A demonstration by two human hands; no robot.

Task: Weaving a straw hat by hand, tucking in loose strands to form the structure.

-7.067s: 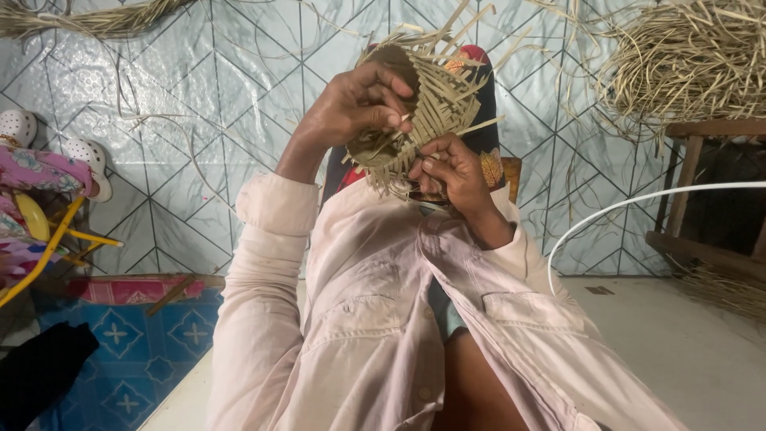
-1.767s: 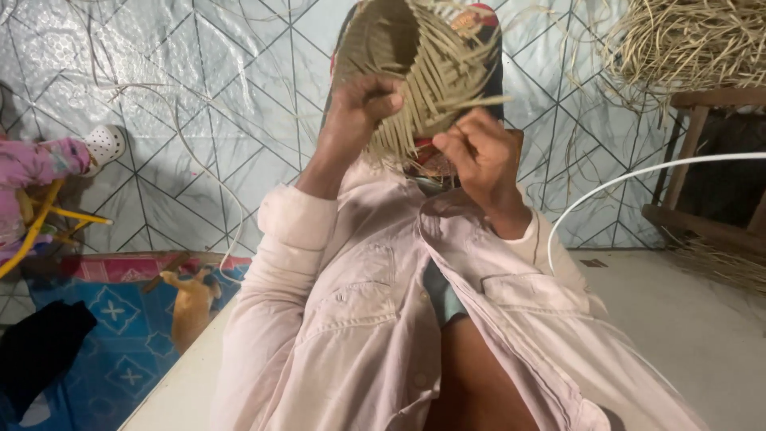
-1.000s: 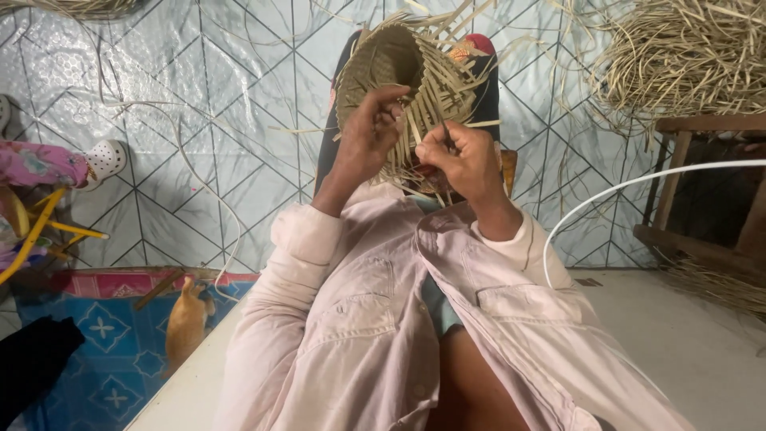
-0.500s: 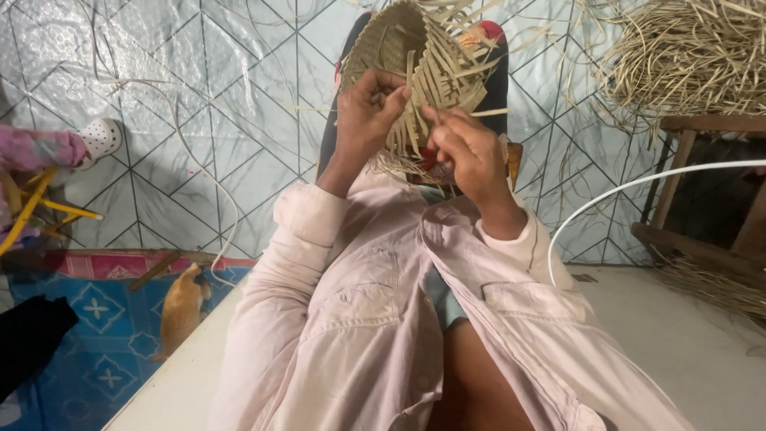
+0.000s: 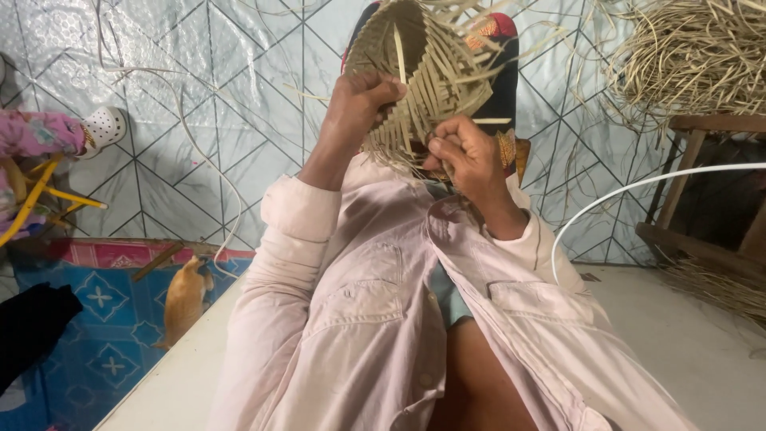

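A half-woven basket (image 5: pixel 423 72) of flat tan cane strips is held up over my lap, its open mouth turned toward me and loose strip ends sticking out to the right. My left hand (image 5: pixel 359 100) grips the basket's left rim with the thumb over the edge. My right hand (image 5: pixel 464 156) pinches a loose cane strip (image 5: pixel 488 121) at the basket's lower right edge. Both arms wear pale pink sleeves.
A pile of loose cane strips (image 5: pixel 686 56) lies on a wooden stool (image 5: pixel 702 128) at the upper right. A white hoop (image 5: pixel 638 191) curves at right. An orange cat (image 5: pixel 185 297) sits on a blue patterned mat (image 5: pixel 96 351) at the lower left. A white clog (image 5: pixel 102 126) lies at left.
The basket has been turned and tilted in my hands, its mouth now facing me more. My right hand has shifted along the lower edge, taking hold of a strip. The cat has come closer.
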